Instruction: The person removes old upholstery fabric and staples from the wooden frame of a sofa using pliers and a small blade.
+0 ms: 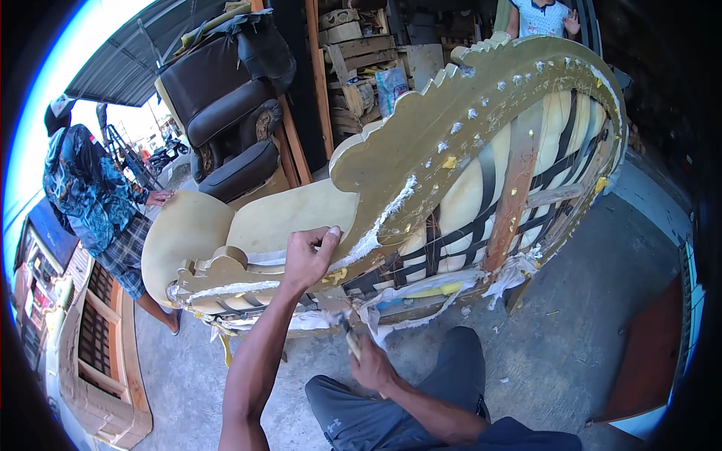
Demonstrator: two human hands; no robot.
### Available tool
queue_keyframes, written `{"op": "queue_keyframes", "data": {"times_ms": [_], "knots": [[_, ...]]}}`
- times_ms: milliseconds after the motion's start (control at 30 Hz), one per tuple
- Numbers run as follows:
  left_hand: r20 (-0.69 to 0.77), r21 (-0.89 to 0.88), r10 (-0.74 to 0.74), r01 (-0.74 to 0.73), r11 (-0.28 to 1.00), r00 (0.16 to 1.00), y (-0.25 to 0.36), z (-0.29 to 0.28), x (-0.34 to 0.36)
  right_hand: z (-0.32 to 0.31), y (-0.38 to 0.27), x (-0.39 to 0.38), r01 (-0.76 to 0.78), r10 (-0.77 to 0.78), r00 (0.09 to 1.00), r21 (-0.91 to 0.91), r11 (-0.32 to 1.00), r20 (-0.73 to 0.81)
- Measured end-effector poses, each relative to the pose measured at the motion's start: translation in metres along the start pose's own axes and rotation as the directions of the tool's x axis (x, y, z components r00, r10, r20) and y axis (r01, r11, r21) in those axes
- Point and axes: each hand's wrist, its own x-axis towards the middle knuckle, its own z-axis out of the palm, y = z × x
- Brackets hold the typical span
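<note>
A gold-painted carved sofa frame [365, 159] stretches across the head view, its back showing black webbing [489, 173], cream padding, a wooden brace [510, 203], torn white fabric [513, 282] and yellow foam scraps. My left hand [307, 255] grips the frame's middle edge beside the cream seat padding [289, 210], fingers curled over it. Lower, my right hand [368, 368] is closed on the handle of a tool, likely a hammer [350, 338], whose blurred head is near the frame's lower rail.
A person [98, 188] at the left touches the cream armrest [180, 248]; another person [538, 19] stands behind. A brown leather armchair [218, 90], stacked wood [357, 75], a wooden furniture frame [109, 353] at lower left and a reddish board [639, 353] at right surround the sofa.
</note>
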Motion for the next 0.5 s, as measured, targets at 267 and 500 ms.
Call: {"op": "queue_keyframes", "data": {"times_ms": [267, 500], "knots": [[0.037, -0.082, -0.038, 0.041, 0.996, 0.999, -0.012, -0.001, -0.003, -0.032, 0.019, -0.010, -0.555, 0.357, 0.708, 0.168, 0.815, 0.609], [0.052, -0.095, -0.098, 0.103, 0.990, 0.994, -0.007, -0.005, 0.001, -0.139, -0.080, 0.090, -0.574, -0.101, 0.800, 0.804, 0.156, 0.591]]}}
